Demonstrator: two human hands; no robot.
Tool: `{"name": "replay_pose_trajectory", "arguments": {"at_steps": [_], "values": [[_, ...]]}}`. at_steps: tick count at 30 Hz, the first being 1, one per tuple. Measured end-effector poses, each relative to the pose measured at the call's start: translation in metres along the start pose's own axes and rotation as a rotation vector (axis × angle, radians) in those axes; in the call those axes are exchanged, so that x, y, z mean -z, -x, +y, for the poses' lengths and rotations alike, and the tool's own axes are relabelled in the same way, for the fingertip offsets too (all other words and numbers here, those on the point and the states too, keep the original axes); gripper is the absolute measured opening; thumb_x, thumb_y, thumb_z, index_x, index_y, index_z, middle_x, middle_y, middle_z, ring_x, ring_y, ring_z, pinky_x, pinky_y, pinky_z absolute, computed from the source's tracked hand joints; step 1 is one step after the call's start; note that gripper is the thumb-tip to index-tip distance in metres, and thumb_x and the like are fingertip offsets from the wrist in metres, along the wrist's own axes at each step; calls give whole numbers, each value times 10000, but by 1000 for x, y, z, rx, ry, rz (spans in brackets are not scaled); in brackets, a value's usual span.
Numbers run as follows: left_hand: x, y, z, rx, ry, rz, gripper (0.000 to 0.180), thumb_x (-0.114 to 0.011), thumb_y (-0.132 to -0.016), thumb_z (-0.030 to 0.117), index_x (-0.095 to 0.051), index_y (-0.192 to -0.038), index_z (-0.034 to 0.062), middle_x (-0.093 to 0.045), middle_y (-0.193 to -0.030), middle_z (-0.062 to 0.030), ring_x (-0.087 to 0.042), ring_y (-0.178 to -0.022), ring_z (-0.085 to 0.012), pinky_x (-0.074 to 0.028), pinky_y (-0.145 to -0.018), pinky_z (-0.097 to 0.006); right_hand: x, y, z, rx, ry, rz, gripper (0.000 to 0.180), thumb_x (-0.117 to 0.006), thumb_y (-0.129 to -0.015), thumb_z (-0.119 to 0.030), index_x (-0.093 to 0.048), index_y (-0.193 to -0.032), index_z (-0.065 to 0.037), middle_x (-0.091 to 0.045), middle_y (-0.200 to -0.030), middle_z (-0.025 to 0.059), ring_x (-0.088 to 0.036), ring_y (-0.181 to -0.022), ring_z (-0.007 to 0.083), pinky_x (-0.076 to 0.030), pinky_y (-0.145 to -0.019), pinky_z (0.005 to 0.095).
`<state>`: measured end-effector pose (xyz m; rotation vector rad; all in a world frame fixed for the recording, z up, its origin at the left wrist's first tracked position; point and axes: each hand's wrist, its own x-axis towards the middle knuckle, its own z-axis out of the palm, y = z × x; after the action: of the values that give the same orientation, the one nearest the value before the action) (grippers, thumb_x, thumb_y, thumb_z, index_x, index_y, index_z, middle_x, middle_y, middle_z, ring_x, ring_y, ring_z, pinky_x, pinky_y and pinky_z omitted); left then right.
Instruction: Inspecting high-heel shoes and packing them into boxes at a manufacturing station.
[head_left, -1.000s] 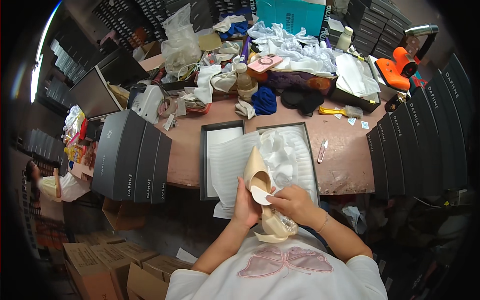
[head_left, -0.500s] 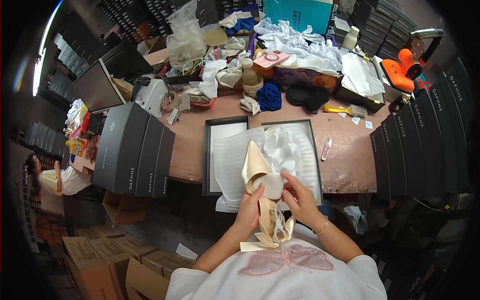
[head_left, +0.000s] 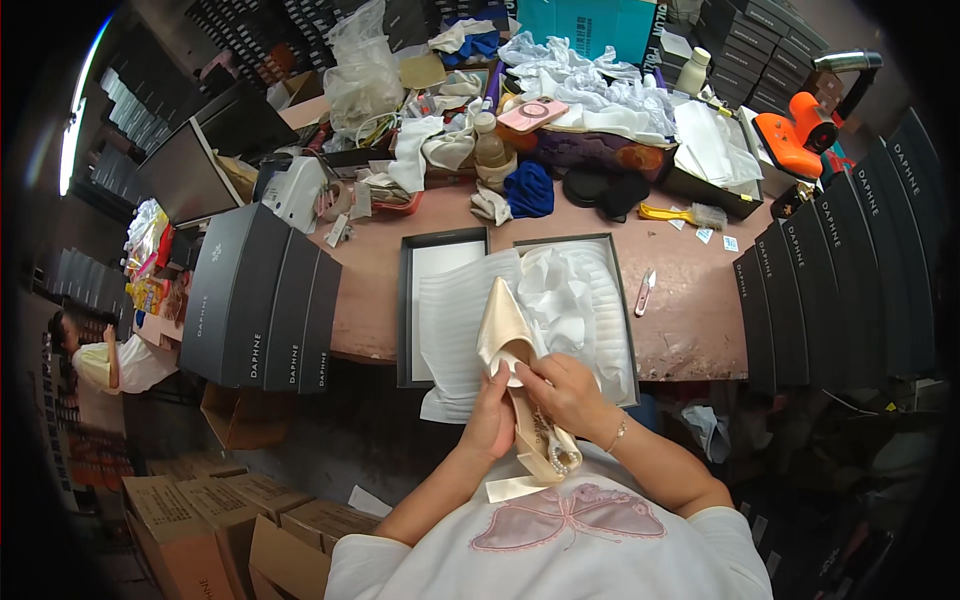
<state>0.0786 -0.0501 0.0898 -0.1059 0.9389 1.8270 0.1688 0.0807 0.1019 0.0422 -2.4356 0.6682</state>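
A cream pointed-toe shoe [head_left: 503, 322] is held in front of my chest, its toe pointing away from me. My left hand [head_left: 489, 415] grips its left side, thumb at the opening. Over the opening, my right hand [head_left: 572, 392] presses a white insert [head_left: 510, 362] into the toe part; the fingertips are bunched there and the insert is partly hidden. A ribbon strap and a beaded strap [head_left: 562, 458] hang at the heel end. Beyond the shoe, an open dark shoebox [head_left: 621, 300] holds white tissue paper [head_left: 560, 285] and padded wrap, some of it draped over the box lid [head_left: 410, 310].
Stacked dark shoeboxes stand left [head_left: 265, 300] and right [head_left: 835, 270]. Small snips [head_left: 645, 292] and a yellow brush [head_left: 684, 215] lie right of the open box. Cloths, a bottle [head_left: 489, 150] and a pink phone [head_left: 531, 114] crowd the back. Cartons [head_left: 190, 530] sit lower left.
My right hand has moved left and inward over the shoe's opening. The white insert, which stuck out before, now sits mostly inside the toe.
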Motion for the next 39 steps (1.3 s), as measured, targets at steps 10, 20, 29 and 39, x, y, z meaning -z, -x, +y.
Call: {"name": "replay_pose_trajectory", "arguments": {"at_steps": [10,20,29,39], "values": [[-18,9,-13,11,-25,-60,584,-471,-1036,409,-284,-1493,97,-424,-1463,-89,-398,-1368,-236,-290,-1166,-423,-4,-8,10,-153,42,10,277,-725,-736,-112,-654,-991,-30,-568,-768,89,-601,-659,265,-492,-562,364],[19,-10,2,327,-13,30,465,-474,-1030,367,-422,-1370,54,-616,-1146,-215,-657,-986,-325,-569,-828,-461,-7,13,108,-172,528,-408,178,-698,-822,-130,-645,-975,-57,-620,-892,119,-628,-797,312,-519,-655,409],[-26,6,2,64,67,-34,641,-400,-1018,560,-367,-1454,91,-490,-1401,-106,-470,-1309,-251,-348,-1130,-425,17,-22,-1,-265,-48,-87,336,-712,-703,-15,-579,-1008,-66,-588,-921,112,-628,-755,328,-531,-610,396],[16,-9,6,306,99,31,615,-345,-1019,580,-473,-1327,64,-643,-1092,-184,-668,-898,-300,-586,-756,-433,41,-4,58,-397,150,-482,588,-782,-736,-152,-581,-1287,-112,-642,-1121,115,-562,-1141,313,-371,-1073,507]]}}
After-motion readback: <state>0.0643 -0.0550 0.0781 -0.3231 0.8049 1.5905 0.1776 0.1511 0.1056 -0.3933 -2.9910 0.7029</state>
